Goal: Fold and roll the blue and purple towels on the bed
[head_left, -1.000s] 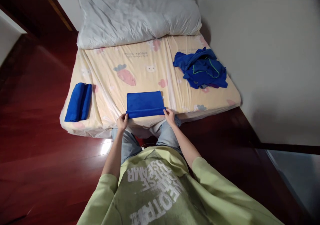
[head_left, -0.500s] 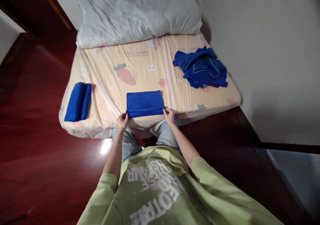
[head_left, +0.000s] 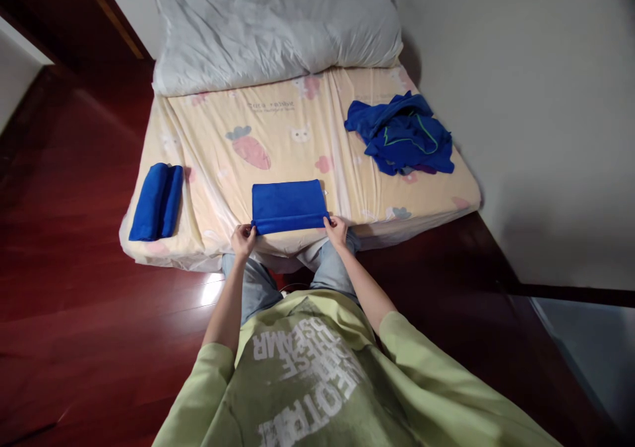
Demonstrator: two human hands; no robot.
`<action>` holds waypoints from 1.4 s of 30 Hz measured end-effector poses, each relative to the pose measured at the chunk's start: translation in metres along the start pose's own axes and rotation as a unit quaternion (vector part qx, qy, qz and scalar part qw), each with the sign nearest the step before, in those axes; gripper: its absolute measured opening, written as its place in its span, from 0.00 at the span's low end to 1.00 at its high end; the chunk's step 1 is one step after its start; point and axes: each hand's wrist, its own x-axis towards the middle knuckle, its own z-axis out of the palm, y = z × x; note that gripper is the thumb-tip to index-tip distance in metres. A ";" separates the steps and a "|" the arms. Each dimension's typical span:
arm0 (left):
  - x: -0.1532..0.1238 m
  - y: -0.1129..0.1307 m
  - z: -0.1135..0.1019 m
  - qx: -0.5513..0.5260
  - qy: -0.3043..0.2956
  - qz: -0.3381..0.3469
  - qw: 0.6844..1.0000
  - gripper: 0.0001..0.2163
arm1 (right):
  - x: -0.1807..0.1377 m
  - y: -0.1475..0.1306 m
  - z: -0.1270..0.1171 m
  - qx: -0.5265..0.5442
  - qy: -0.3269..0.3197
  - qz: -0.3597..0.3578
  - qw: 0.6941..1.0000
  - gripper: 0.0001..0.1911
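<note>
A blue cloth [head_left: 290, 199] lies flat as a rectangle at the bed's near edge, its near side turned over into a narrow strip. My left hand [head_left: 243, 241] pinches the strip's left end, and my right hand [head_left: 336, 230] pinches the right end. Both hands are closed on the fabric. Off to the left rest rolled blue cloths [head_left: 156, 202], side by side. A crumpled heap of blue cloths [head_left: 404, 133], one with green edging, sits at the right of the bed; how many pieces it holds I cannot tell.
The bed [head_left: 208, 149] has a cream sheet printed with carrots and rabbits. A large pale grey quilt [head_left: 278, 30] is bunched across its far end. To the right stands a plain wall [head_left: 536, 116]. Dark red flooring [head_left: 74, 288] surrounds the near side.
Hands and cloth keep almost the same position, with the pinch on both ends held. The whole view has shifted very slightly.
</note>
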 end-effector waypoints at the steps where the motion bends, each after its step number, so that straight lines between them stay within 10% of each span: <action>1: 0.000 0.000 0.000 -0.001 0.001 -0.002 1.000 0.12 | 0.000 0.000 0.001 0.000 0.001 0.000 1.000 0.24; 13: -0.007 0.006 0.006 0.008 -0.005 0.109 0.994 0.10 | -0.001 0.006 0.004 -0.053 0.030 -0.048 0.997 0.16; 24: -0.004 -0.006 -0.004 0.003 -0.136 0.174 0.975 0.23 | 0.002 0.008 -0.036 -0.139 -0.205 -0.259 0.934 0.28; 42: 0.005 -0.023 -0.009 -0.086 -0.125 0.081 0.985 0.17 | 0.009 0.021 -0.047 -0.051 -0.216 -0.229 0.948 0.25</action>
